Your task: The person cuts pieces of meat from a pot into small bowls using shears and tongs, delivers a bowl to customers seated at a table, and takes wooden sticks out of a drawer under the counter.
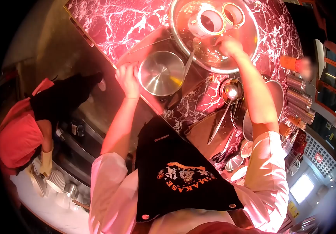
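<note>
My left hand is closed at the left side of a shiny round steel pot, seen from above, with the gripped part hidden under the fingers. Whether the pot rests on the counter or hangs just above it, I cannot tell. Over the near part of a wide steel basin of glistening liquid, my right hand is closed, its fingers in glare; what they grip is unclear. Two pale, hollow cylinders sit in the basin just beyond it. A metal handle slants between pot and basin.
A ladle rests in a small bowl under my right forearm. Further right stand stacked metal cups and an orange object. The marbled counter ends along a diagonal edge. A co-worker handles dishes at the left.
</note>
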Action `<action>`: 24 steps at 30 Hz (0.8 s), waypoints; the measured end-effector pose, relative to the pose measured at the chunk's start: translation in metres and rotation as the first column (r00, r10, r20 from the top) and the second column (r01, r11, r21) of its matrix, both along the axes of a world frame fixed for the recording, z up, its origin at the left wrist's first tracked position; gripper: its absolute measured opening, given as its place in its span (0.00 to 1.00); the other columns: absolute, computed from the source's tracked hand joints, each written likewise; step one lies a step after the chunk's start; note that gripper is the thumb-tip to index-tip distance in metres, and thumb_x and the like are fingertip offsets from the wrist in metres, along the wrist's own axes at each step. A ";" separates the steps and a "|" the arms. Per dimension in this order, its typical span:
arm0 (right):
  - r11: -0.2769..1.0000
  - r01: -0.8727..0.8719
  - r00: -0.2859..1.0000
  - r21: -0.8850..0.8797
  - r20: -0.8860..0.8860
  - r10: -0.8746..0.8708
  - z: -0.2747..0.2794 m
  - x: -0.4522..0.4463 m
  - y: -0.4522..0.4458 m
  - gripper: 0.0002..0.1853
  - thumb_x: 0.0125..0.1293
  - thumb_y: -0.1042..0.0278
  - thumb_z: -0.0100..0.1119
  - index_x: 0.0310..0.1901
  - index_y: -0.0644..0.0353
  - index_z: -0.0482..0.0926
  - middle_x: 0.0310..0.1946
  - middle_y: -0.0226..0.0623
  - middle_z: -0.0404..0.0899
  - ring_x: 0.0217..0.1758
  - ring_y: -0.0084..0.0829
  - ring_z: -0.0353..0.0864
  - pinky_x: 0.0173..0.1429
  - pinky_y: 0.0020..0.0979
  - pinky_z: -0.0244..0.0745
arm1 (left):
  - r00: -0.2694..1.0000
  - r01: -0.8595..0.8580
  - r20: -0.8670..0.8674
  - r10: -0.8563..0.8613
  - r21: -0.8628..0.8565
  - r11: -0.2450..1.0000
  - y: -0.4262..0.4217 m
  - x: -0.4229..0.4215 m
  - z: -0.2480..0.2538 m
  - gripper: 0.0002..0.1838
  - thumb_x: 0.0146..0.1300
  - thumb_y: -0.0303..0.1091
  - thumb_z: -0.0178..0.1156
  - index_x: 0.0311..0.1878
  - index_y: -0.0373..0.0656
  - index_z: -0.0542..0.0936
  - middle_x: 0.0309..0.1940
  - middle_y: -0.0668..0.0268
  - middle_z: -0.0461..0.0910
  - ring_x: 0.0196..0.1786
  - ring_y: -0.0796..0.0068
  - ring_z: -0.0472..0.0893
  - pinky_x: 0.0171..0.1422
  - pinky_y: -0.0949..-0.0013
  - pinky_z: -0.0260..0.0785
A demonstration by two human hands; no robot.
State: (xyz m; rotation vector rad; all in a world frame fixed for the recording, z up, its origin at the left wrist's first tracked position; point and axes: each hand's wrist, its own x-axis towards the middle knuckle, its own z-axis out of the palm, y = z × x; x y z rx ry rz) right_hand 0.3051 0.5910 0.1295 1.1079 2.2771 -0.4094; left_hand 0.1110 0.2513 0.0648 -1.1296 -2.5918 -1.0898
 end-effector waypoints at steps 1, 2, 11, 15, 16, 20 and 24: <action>1.000 0.004 1.000 0.000 -0.004 -0.004 -0.003 -0.003 -0.003 0.16 0.56 0.69 0.53 0.44 0.42 0.83 0.47 0.35 0.82 0.53 0.37 0.80 0.54 0.35 0.75 | 1.000 0.004 -0.004 -0.004 0.000 1.000 0.000 0.001 0.000 0.10 0.53 0.29 0.65 0.40 0.52 0.83 0.35 0.68 0.76 0.44 0.64 0.73 0.50 0.62 0.62; 1.000 -0.020 1.000 0.012 -0.020 0.020 -0.007 -0.006 -0.006 0.16 0.56 0.69 0.53 0.44 0.41 0.83 0.47 0.34 0.82 0.53 0.37 0.79 0.54 0.35 0.75 | 1.000 0.005 0.003 -0.005 -0.006 1.000 -0.001 0.001 0.000 0.10 0.53 0.29 0.64 0.40 0.52 0.83 0.36 0.68 0.76 0.44 0.64 0.73 0.50 0.61 0.62; 0.963 0.111 0.977 -0.244 -0.148 -0.150 -0.025 0.021 0.028 0.17 0.56 0.72 0.50 0.44 0.42 0.84 0.46 0.34 0.82 0.52 0.38 0.80 0.54 0.33 0.74 | 1.000 0.022 0.008 -0.022 -0.016 1.000 -0.001 -0.001 0.000 0.10 0.54 0.29 0.63 0.40 0.53 0.82 0.37 0.69 0.75 0.44 0.65 0.72 0.50 0.62 0.61; 0.999 -0.017 0.983 -0.044 -0.186 0.008 -0.026 0.011 0.017 0.14 0.57 0.70 0.50 0.41 0.50 0.84 0.43 0.38 0.83 0.50 0.39 0.81 0.52 0.34 0.74 | 1.000 0.021 0.005 -0.021 -0.036 0.999 0.000 0.001 -0.001 0.11 0.53 0.28 0.63 0.40 0.53 0.82 0.37 0.69 0.76 0.44 0.65 0.72 0.50 0.62 0.61; 0.999 -0.010 0.982 -0.046 -0.189 0.001 -0.028 0.003 0.011 0.14 0.57 0.70 0.50 0.41 0.50 0.84 0.43 0.38 0.83 0.50 0.39 0.81 0.52 0.34 0.74 | 1.000 0.016 0.001 -0.016 -0.035 0.999 0.000 0.001 -0.001 0.11 0.53 0.28 0.63 0.40 0.53 0.82 0.37 0.69 0.76 0.44 0.65 0.72 0.51 0.62 0.61; 0.999 0.036 0.999 -0.018 -0.011 -0.036 -0.018 -0.028 -0.015 0.14 0.57 0.68 0.52 0.43 0.53 0.83 0.41 0.40 0.83 0.48 0.42 0.82 0.49 0.38 0.76 | 0.999 0.028 -0.022 -0.029 -0.028 0.999 0.000 -0.001 -0.002 0.10 0.53 0.28 0.63 0.40 0.53 0.82 0.37 0.69 0.76 0.44 0.65 0.73 0.51 0.62 0.61; 0.995 0.088 0.990 -0.036 -0.110 -0.091 -0.014 -0.013 -0.023 0.12 0.57 0.65 0.57 0.41 0.58 0.83 0.37 0.44 0.83 0.41 0.40 0.83 0.45 0.36 0.76 | 0.999 0.028 -0.016 -0.028 -0.026 0.999 -0.001 0.001 -0.003 0.10 0.54 0.29 0.62 0.40 0.52 0.82 0.36 0.69 0.75 0.44 0.64 0.73 0.51 0.62 0.61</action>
